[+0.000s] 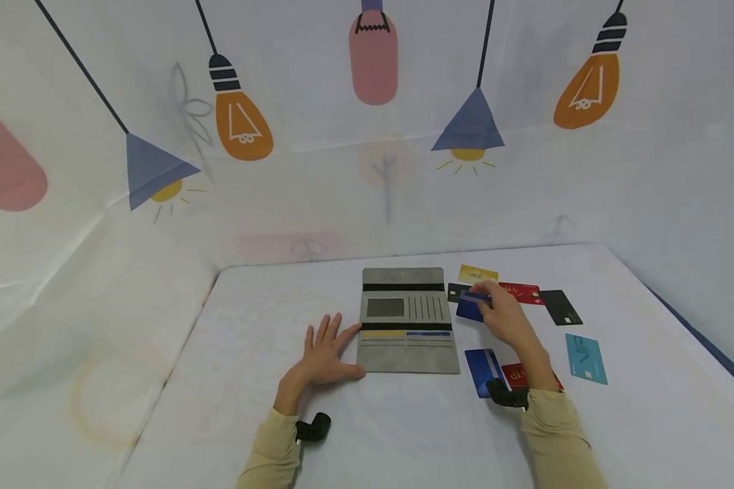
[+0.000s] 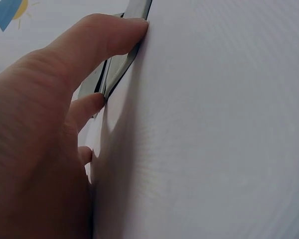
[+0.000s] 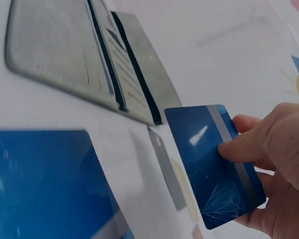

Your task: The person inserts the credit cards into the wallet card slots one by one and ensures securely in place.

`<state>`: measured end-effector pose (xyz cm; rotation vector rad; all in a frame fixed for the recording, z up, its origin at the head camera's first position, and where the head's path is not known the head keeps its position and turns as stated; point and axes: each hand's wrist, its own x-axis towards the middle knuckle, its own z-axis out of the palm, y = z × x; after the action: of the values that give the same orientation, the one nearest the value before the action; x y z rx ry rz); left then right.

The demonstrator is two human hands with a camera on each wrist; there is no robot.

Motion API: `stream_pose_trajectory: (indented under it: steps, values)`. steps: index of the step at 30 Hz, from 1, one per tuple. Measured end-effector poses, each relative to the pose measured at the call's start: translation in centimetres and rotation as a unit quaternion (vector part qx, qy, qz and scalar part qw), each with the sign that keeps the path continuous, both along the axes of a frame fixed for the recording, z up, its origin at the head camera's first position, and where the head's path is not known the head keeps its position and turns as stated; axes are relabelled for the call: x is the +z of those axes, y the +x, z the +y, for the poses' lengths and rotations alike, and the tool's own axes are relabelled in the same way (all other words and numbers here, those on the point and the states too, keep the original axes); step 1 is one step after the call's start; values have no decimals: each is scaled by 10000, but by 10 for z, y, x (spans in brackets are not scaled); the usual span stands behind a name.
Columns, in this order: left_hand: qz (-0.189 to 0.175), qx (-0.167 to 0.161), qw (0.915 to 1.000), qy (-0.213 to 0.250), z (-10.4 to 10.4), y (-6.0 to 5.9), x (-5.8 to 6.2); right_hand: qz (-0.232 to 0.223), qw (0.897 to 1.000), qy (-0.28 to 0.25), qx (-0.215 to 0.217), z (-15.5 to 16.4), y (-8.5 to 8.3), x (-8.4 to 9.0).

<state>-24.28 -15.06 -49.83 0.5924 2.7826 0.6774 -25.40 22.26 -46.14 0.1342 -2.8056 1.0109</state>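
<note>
Grey wallet (image 1: 407,320) lies open flat on the white surface (image 1: 404,435), and the left hand (image 1: 325,353) rests beside it with straight fingers, thumb pressing its left edge to pin it. The right hand (image 1: 506,319) pinches a dark blue card (image 1: 469,307) between thumb and fingers, lifted just right of the wallet. Looks like the card-into-slot step to me. Next move probably needs the card's edge lined up with a free slot. Other cards lie scattered nearby, like the teal card (image 1: 586,358).
</note>
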Motion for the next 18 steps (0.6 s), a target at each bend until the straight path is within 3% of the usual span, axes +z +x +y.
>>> stream_pose_trajectory:
  steps: [18]
  values:
    - [-25, -27, 9999, 121, 0, 3, 5, -153, 9978, -580, 282, -59, -15, -5]
